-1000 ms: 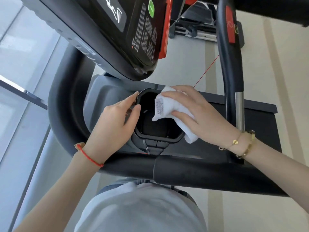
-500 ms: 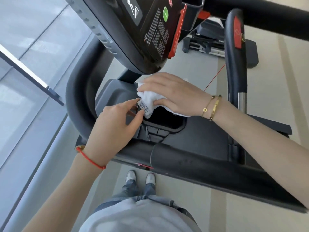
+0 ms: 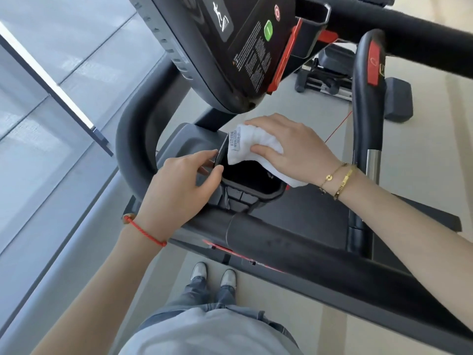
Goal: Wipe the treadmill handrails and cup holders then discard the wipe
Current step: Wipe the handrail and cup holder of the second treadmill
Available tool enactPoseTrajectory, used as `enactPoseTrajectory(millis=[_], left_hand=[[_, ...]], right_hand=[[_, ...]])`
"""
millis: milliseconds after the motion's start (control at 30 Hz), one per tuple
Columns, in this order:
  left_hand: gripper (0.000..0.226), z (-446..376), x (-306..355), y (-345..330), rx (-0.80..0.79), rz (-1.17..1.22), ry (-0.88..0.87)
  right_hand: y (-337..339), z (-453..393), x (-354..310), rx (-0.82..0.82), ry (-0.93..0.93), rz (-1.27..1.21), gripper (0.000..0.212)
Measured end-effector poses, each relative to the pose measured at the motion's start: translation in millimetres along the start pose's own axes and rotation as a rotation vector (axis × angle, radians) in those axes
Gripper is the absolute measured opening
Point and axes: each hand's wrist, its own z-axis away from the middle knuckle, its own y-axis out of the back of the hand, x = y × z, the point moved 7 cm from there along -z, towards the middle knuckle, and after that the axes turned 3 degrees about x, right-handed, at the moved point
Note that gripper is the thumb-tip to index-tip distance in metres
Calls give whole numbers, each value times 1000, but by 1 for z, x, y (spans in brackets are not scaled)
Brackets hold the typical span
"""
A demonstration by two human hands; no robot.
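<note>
- White folded cloth wipe (image 3: 256, 144) with a small printed label at its left edge lies over the far right rim of the black moulded plastic cup holder (image 3: 252, 187), part of it hanging down toward the dark hollow.
- Right hand (image 3: 291, 149) lies flat on top of the wipe, fingers nearly straight and spread, pressing it down on the rim; the thumb runs along the wipe's near edge. Nothing is curled round the cloth.
- Left hand (image 3: 181, 190) sits at the cup holder's left rim, thumb and forefinger loosely bent and touching the rim's outer edge; whether they actually pinch it cannot be told.
- Thin red cord bracelet (image 3: 147, 233) circles the left wrist; two gold bracelets (image 3: 337, 181) circle the right wrist.
- Thick black padded handrail (image 3: 294, 247) crosses just below the cup holder, from lower left toward the lower right corner, and curves up round the left side.
- Dark console panel (image 3: 230, 47) with a green round button and red trim hangs above the cup holder.
- Black upright grip bar with a red patch and a silver metal band (image 3: 368, 98) stands to the right of the right hand.
- Grey shoes (image 3: 213, 275) stand on the pale floor below the handrail.
</note>
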Motion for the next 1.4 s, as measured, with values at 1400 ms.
enactPoseTrajectory(millis=[1400], left_hand=[[38,-28,-2,1,-40,84,-142]], right_hand=[[-14,8,-44,-236,-217,224,25]])
